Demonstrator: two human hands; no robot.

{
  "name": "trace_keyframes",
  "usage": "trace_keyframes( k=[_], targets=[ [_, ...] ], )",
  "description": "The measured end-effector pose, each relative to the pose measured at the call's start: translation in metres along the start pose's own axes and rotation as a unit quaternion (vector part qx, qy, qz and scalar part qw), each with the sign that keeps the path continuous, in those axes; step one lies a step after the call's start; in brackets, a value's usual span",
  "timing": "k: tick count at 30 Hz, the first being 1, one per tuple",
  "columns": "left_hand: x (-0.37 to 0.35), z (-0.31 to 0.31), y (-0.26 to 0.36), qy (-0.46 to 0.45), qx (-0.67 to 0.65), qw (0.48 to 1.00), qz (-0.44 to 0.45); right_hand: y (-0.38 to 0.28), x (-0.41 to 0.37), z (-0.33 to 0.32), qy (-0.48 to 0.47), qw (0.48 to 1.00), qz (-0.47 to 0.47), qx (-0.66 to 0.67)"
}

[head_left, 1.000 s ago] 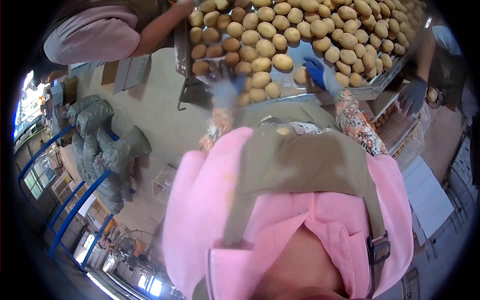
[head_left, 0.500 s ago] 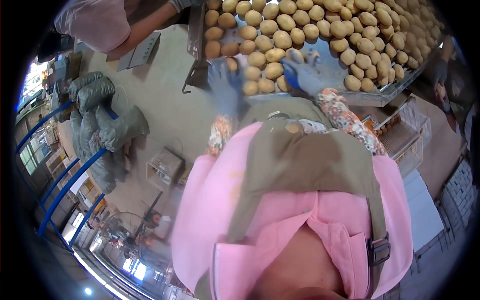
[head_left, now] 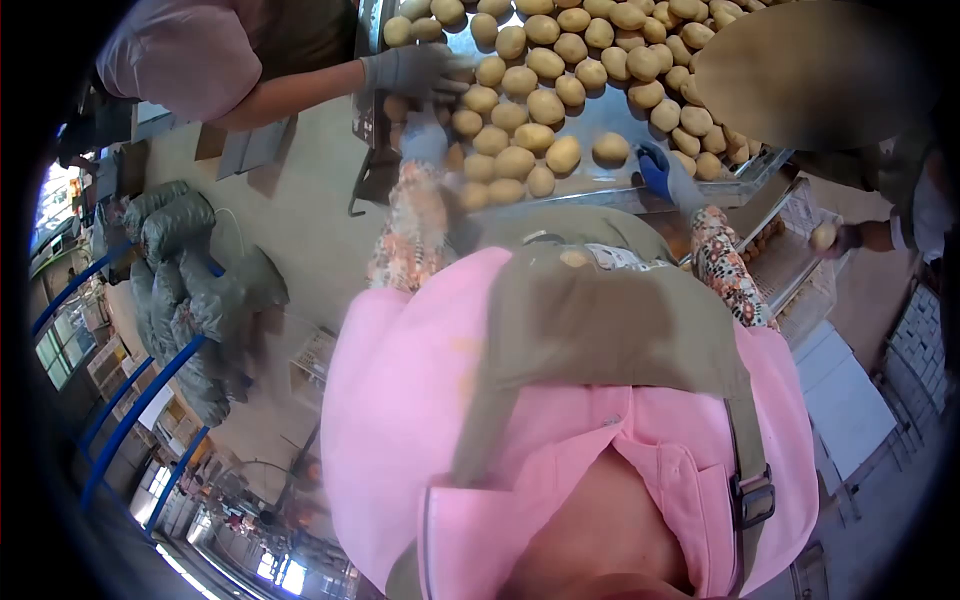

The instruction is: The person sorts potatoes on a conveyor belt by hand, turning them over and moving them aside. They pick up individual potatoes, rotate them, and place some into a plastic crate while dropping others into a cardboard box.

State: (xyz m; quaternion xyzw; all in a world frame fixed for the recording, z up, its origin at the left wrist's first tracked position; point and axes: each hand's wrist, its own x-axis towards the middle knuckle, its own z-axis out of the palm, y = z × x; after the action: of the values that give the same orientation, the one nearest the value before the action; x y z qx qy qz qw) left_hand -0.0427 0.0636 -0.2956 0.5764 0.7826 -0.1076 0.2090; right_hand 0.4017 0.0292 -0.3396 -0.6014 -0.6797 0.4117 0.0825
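Observation:
Many potatoes (head_left: 545,107) lie on a metal sorting table (head_left: 600,190). My left hand (head_left: 424,140), in a grey glove, is at the table's left end beside a few darker potatoes; it is blurred and its fingers are partly hidden near a co-worker's glove. My right hand (head_left: 670,178), in a blue and grey glove, is low over the table's near edge, to the right of a single potato (head_left: 611,149). Its fingers are bent and smeared, and whether it holds anything does not show.
A co-worker's gloved hand (head_left: 415,72) reaches in from the left. At the right, another person's hand (head_left: 838,238) holds a potato near a crate (head_left: 800,270). Filled green sacks (head_left: 185,270) and blue rails (head_left: 140,415) stand at the left.
My left hand has shifted slightly left and my right hand has moved right, away from the middle potatoes. The left co-worker's hand has come over the table. A blurred round shape now covers the upper right.

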Motion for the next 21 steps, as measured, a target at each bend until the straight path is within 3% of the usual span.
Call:
trace_keyframes(
  k=[3,4,5,7,8,9,10,11,12,13,15,16,17,19,20,21],
  targets=[
    [-0.013,0.011,-0.004,-0.019,-0.070,0.997,0.022,-0.021,-0.020,0.013,0.034,0.996,0.039,0.076],
    [-0.022,0.013,-0.007,-0.028,-0.106,0.994,0.031,-0.059,-0.026,0.005,-0.015,0.995,0.096,-0.002],
    [-0.033,0.013,-0.010,-0.037,-0.141,0.989,0.038,-0.044,-0.024,0.025,-0.011,0.994,-0.004,-0.108],
    [-0.053,0.013,-0.015,-0.052,-0.209,0.975,0.053,-0.091,-0.017,0.032,-0.120,0.990,-0.012,0.075],
    [-0.065,0.013,-0.013,0.002,-0.228,0.972,0.048,-0.103,-0.014,0.040,-0.120,0.989,-0.013,0.080],
    [-0.073,0.010,-0.011,0.001,-0.223,0.974,0.050,-0.113,-0.011,0.047,-0.089,0.994,-0.056,-0.017],
    [-0.081,0.008,-0.009,0.014,-0.333,0.940,0.070,-0.120,-0.010,0.052,-0.058,0.987,-0.097,-0.114],
    [-0.093,0.003,-0.004,0.027,-0.440,0.893,0.088,-0.133,-0.011,0.048,-0.059,0.987,-0.095,-0.112],
    [-0.110,-0.021,0.013,-0.036,-0.570,0.816,0.092,-0.149,-0.009,0.035,-0.124,0.987,-0.027,0.095],
    [-0.115,-0.017,0.022,-0.034,-0.571,0.815,0.091,-0.156,-0.007,0.028,-0.184,0.937,0.041,0.295],
    [-0.128,-0.014,0.039,-0.017,-0.669,0.733,0.122,-0.165,-0.004,0.026,-0.176,0.940,0.004,0.292],
    [-0.143,-0.017,0.046,0.069,-0.533,0.806,0.247,-0.174,-0.002,0.022,-0.173,0.934,-0.046,0.308],
    [-0.136,-0.012,0.056,-0.011,-0.642,0.752,0.149,-0.184,-0.001,0.020,-0.168,0.926,-0.095,0.324],
    [-0.146,-0.015,0.073,-0.032,-0.699,0.693,0.174,-0.199,-0.003,0.023,-0.187,0.907,-0.116,0.360],
    [-0.145,-0.013,0.079,0.005,-0.648,0.733,0.208,-0.204,-0.006,0.023,-0.211,0.884,-0.137,0.395],
    [-0.147,-0.014,0.084,0.002,-0.648,0.732,0.210,-0.212,-0.013,0.015,-0.208,0.885,-0.136,0.394]
  ],
)
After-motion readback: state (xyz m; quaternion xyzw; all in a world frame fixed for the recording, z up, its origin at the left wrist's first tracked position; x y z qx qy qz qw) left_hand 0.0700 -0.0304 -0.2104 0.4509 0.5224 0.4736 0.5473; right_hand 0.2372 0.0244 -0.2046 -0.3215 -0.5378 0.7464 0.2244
